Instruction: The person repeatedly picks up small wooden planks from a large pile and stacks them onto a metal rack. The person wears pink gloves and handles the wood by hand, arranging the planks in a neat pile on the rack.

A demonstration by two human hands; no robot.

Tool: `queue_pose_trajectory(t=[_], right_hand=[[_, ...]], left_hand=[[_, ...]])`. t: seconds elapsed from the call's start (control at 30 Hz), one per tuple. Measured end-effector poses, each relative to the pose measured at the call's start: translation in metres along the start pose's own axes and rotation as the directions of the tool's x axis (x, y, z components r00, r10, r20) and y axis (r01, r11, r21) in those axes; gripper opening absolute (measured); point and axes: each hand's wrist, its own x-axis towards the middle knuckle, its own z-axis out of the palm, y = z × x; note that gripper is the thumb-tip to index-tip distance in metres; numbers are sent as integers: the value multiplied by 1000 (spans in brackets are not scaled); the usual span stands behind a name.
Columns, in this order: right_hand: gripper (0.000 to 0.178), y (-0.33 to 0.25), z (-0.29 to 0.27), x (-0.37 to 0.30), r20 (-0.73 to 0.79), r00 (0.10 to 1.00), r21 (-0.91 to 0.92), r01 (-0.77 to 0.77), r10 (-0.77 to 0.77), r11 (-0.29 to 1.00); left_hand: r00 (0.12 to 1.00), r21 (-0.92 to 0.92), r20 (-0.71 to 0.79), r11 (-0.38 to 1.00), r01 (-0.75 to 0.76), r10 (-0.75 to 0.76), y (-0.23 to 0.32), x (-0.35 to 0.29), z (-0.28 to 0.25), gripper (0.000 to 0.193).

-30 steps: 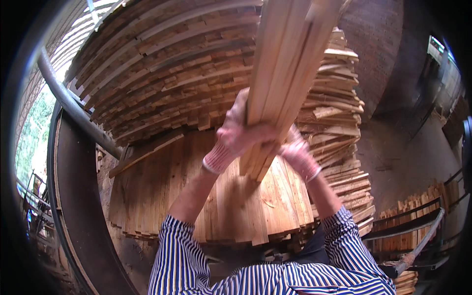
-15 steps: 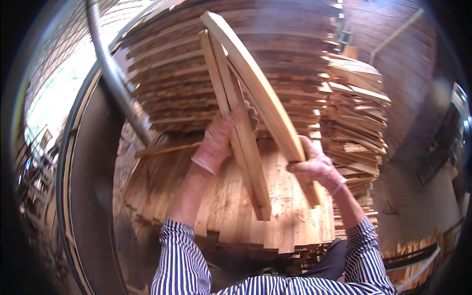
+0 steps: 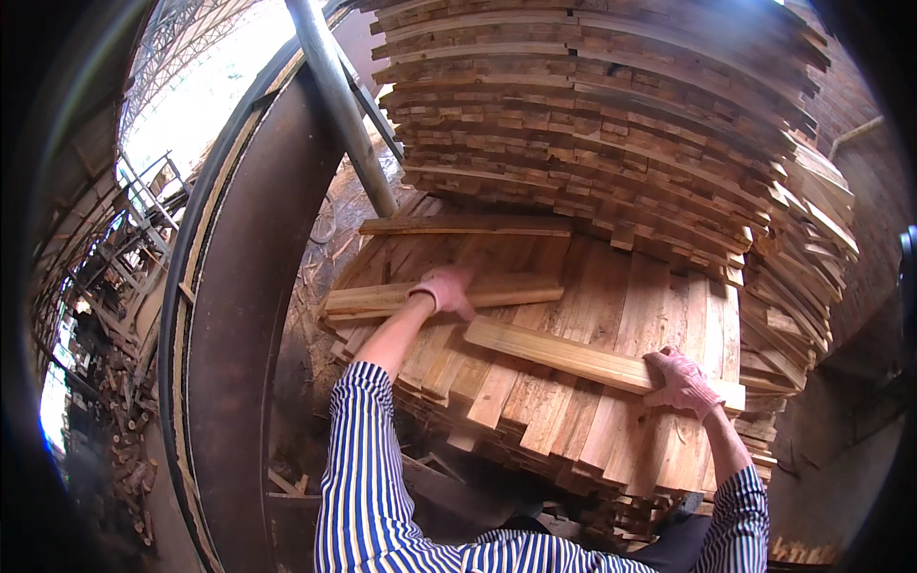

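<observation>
My left hand (image 3: 445,288), in a pinkish work glove, is closed over a pair of wooden strips (image 3: 521,289) lying crosswise low over a layer of boards (image 3: 621,306). My right hand (image 3: 684,380), gloved alike, grips the right end of another wooden strip (image 3: 564,355), which slants down to the right across the same boards. Fingers and thumb wrap that strip near its end; its left end is near the left-hand pair. Behind both, a separate crosswise strip (image 3: 465,226) rests on the boards, touched by neither hand.
A tall stack of layered wooden strips (image 3: 592,115) rises just beyond the boards. More uneven strips (image 3: 793,258) are piled at right. On the left stand a metal pole (image 3: 349,115) and a large dark curved panel (image 3: 267,229). Cut logs (image 3: 129,430) lie past it.
The strips have swung from upright to nearly flat, crosswise over the boards. My left hand lowered its pair leftward; my right hand brought its strip down to the right. The view has shifted.
</observation>
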Motion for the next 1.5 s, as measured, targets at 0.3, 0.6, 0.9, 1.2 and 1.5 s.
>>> queue_pose_trajectory(t=[0.3,0.6,0.9,1.2,1.5], right_hand=[[82,-4,-1,8,27,999,0,24,-24,1000],[90,-10,11,-2,-65,997,-12,34,-35,999],[76,11,19,7,-39,997,9,74,-74,997],[81,7,25,5,-86,993,48,86,-82,995],[77,-9,19,15,-39,999,91,41,-38,995]], left_hand=[[998,-33,38,998,51,-50,-11,-2,29,97],[997,1,-43,998,63,-63,-29,15,55,93],[967,94,177,981,169,-184,16,4,11,99],[997,-6,24,998,68,-67,9,-17,20,105],[991,-76,-107,993,-85,76,-76,-11,56,85]])
